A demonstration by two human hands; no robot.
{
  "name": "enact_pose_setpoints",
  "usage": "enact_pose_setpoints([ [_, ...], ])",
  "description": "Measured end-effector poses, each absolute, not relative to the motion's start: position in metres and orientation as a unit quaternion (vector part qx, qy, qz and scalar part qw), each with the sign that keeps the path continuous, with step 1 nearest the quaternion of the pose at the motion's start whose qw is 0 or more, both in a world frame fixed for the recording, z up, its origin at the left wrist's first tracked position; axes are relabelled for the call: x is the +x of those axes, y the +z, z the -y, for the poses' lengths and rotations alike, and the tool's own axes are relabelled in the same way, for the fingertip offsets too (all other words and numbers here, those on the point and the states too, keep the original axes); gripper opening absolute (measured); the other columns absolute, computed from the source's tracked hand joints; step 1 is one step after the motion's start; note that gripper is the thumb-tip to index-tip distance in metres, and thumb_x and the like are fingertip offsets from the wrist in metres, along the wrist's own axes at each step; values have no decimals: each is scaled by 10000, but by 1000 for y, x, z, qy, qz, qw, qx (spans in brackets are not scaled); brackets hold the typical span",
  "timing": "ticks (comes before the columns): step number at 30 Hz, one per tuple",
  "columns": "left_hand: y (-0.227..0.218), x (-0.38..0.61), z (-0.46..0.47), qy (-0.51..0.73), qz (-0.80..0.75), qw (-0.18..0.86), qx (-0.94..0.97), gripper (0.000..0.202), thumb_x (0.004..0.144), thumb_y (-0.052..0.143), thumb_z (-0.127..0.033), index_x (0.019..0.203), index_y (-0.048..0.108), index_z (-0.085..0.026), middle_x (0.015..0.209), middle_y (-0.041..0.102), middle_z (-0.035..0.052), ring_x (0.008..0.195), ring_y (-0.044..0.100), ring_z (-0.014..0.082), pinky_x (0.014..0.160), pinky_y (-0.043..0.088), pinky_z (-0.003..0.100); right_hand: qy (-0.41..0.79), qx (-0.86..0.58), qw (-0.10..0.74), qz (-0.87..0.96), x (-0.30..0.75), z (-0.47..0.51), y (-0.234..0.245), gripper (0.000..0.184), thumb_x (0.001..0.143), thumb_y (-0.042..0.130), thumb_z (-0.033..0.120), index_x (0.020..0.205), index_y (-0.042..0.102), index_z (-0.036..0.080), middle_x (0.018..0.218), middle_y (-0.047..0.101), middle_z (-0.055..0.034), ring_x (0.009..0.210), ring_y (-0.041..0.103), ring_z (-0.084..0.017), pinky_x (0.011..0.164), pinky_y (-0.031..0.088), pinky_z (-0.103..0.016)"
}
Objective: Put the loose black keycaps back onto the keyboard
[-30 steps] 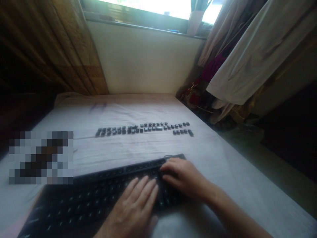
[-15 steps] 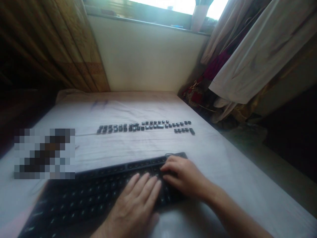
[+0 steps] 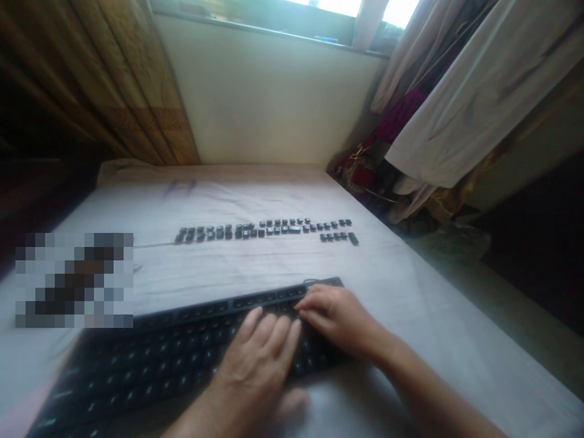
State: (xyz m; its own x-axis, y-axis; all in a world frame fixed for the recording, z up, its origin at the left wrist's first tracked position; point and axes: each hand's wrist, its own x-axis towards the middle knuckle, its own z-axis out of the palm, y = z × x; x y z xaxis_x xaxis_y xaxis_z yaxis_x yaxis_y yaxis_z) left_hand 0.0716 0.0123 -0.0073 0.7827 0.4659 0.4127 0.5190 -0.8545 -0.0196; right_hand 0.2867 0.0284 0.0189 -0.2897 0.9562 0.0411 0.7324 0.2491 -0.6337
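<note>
A black keyboard [image 3: 150, 359] lies across the near part of a white cloth-covered table [image 3: 410, 304]. My left hand [image 3: 255, 371] rests flat on the keyboard's right half, fingers stretched out and together. My right hand [image 3: 340, 319] sits at the keyboard's right end with its fingers curled down onto the keys near the top corner; whether they hold anything is hidden. Several loose black keycaps [image 3: 264, 230] lie in rows on the cloth beyond the keyboard.
A blurred-out patch [image 3: 73, 280] covers something at the table's left. A cream wall and window sill [image 3: 269, 36] stand behind. Brown curtains [image 3: 114, 79] hang at left, pale and red cloths [image 3: 456, 109] at right, where the table edge drops off.
My left hand has slid a little forward and up over the keys. The right hand stays at the keyboard's right end. The view has shifted slightly.
</note>
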Motion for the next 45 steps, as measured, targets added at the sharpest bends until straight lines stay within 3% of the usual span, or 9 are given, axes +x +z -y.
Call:
enact_pose_setpoints([
  [12,-8,77,-10,-209,289,49,-933,627,844,590,-630,1236,604,-141,1174,664,65,1093,552,249,1117,282,419,239,-575,203,756,281,-27,16,151,827,640,160,820,779,220,820,716,-37,766,657,-163,713,492,-257],
  [22,-13,75,-7,-229,295,37,-927,572,874,603,-549,1281,582,-149,1203,658,57,1126,548,235,1147,229,405,337,-551,277,712,293,-33,17,158,828,618,171,843,774,189,825,749,-45,788,684,-169,759,508,-272],
  [34,-23,74,-13,-276,269,84,-919,537,891,538,-578,1213,631,-159,1149,685,57,1105,551,219,1154,187,380,470,-554,354,589,306,-40,18,254,780,667,399,848,776,180,862,773,-63,815,692,-210,777,525,-327],
  [39,-36,73,-23,-311,236,152,-908,522,908,477,-600,1132,670,-170,1045,692,44,1028,545,211,1144,199,384,413,-561,339,632,315,-52,30,259,803,627,390,835,776,181,830,772,-60,782,693,-204,739,526,-315],
  [45,-28,70,-13,-285,261,87,-918,471,899,549,-542,1236,631,-224,1160,664,45,1109,550,214,1151,192,384,247,-624,322,668,351,-80,34,161,766,640,290,766,778,207,794,772,-52,757,700,-211,746,531,-327],
])
